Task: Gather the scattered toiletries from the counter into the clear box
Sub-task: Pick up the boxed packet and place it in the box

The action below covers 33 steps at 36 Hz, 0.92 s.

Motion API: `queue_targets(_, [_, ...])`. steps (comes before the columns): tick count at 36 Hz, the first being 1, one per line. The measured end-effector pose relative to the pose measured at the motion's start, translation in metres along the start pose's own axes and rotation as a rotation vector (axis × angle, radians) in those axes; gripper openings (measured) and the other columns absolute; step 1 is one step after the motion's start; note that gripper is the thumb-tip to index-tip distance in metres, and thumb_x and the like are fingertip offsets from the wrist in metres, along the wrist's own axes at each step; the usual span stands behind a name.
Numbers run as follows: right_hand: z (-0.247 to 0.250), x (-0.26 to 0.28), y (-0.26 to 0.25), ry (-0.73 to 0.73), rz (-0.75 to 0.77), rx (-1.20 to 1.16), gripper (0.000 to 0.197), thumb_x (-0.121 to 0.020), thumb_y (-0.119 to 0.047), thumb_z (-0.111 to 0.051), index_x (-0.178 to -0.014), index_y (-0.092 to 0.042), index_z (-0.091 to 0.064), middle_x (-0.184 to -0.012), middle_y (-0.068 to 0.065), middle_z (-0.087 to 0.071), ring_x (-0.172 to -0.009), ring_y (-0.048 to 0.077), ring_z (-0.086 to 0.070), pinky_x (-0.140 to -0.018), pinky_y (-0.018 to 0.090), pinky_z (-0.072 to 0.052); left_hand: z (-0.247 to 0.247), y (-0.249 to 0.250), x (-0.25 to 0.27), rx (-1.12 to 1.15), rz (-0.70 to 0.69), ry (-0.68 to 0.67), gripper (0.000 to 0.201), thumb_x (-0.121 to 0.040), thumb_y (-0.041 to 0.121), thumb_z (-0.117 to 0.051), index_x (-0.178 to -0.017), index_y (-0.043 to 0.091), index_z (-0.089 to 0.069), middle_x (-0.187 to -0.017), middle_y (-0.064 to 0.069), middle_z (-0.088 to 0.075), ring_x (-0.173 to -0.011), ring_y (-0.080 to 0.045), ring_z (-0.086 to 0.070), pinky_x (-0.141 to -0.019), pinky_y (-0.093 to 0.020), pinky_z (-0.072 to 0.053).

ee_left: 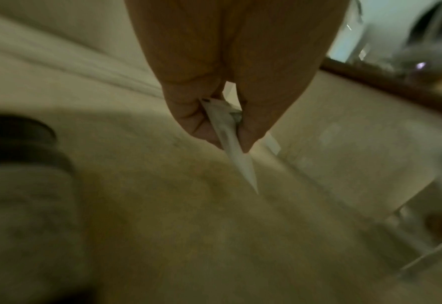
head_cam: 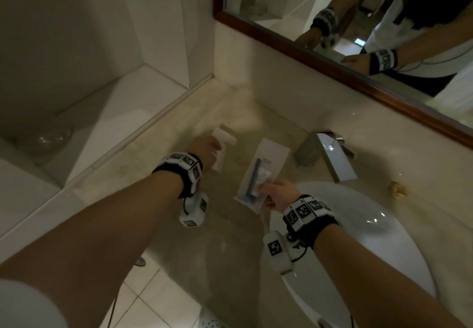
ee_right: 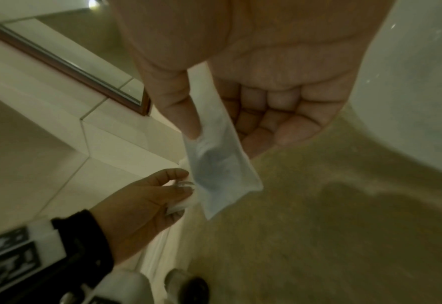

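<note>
My left hand (head_cam: 213, 148) pinches a flat white sachet (head_cam: 219, 160) over the beige counter (head_cam: 158, 182). In the left wrist view the sachet (ee_left: 236, 156) shows edge-on between thumb and fingers (ee_left: 201, 125). A small white box-like item (head_cam: 226, 134) sits just past those fingers; I cannot tell if they touch it. My right hand (head_cam: 266, 189) holds a clear packet with a blue toothbrush (head_cam: 258, 174) by its near end, left of the sink. The right wrist view shows this packet (ee_right: 219, 164) pinched under the thumb (ee_right: 180, 107). The clear box is out of view.
A chrome faucet (head_cam: 325, 156) and white basin (head_cam: 371, 230) lie to the right. A wood-framed mirror (head_cam: 332, 66) runs along the back wall. A small gold knob (head_cam: 398, 190) stands by the basin. A glass bowl (head_cam: 51, 135) rests on the lower left ledge.
</note>
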State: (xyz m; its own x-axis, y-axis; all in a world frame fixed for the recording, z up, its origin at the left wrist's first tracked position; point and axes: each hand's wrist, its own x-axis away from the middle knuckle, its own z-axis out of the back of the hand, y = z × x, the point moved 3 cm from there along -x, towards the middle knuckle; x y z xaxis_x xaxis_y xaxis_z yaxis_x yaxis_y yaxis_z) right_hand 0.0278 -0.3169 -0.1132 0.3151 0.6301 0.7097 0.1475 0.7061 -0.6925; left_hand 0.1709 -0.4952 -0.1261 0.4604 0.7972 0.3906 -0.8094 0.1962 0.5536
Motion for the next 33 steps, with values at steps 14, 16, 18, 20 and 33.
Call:
queue_targets(14, [0.040,0.040,-0.019,-0.107,0.207,-0.145,0.022,-0.077,0.008,-0.061,-0.078,-0.014,-0.060,-0.055,0.003,-0.057,-0.050,0.015,-0.053,-0.052,0.024,-0.043,-0.034,0.086,0.060,0.584,-0.260,-0.013,0.074,-0.086,-0.003,-0.050,-0.148,0.031,-0.026,-0.072,0.006,-0.052,-0.056,-0.006,-0.055,-0.056,-0.020,-0.048])
queue_targets(16, [0.052,0.051,-0.020,-0.119,0.249,-0.052,0.027,-0.085,0.009,-0.054,-0.079,-0.017,-0.061,-0.052,-0.006,-0.061,-0.050,0.012,-0.056,-0.052,0.025,-0.043,-0.042,0.093,0.064,0.551,-0.261,-0.086,0.064,-0.085,0.007,-0.052,-0.137,0.042,-0.042,-0.088,0.001,-0.068,-0.075,-0.025,-0.067,-0.067,-0.042,-0.058])
queue_targets(18, [0.066,0.063,-0.020,-0.095,0.280,0.035,0.025,-0.086,0.005,-0.056,-0.082,-0.020,-0.063,-0.064,-0.003,-0.064,-0.060,0.016,-0.056,-0.059,0.028,-0.044,-0.048,0.108,0.075,0.579,-0.257,-0.133,0.041,-0.086,0.004,-0.052,-0.114,0.032,-0.063,-0.094,-0.004,-0.072,-0.084,-0.022,-0.070,-0.075,-0.041,-0.059])
queue_targets(20, [0.082,0.074,-0.018,-0.043,0.294,0.062,0.025,-0.086,0.002,-0.059,-0.087,-0.022,-0.064,-0.077,0.002,-0.065,-0.069,0.019,-0.059,-0.066,0.032,-0.048,-0.052,0.126,0.090,0.654,-0.258,-0.155,0.034,-0.088,-0.008,-0.045,-0.097,0.017,-0.066,-0.077,-0.002,-0.066,-0.062,-0.003,-0.063,-0.058,-0.019,-0.051])
queue_targets(33, [0.180,0.161,0.048,0.018,0.392,-0.160,0.042,-0.081,0.009,-0.064,-0.120,-0.004,-0.057,-0.114,0.019,-0.065,-0.106,0.037,-0.063,-0.090,0.052,-0.053,-0.127,0.225,0.180,0.589,-0.393,-0.387,0.050,-0.060,0.045,-0.080,-0.105,0.031,-0.063,-0.111,-0.002,-0.071,-0.108,-0.024,-0.065,-0.097,-0.046,-0.049])
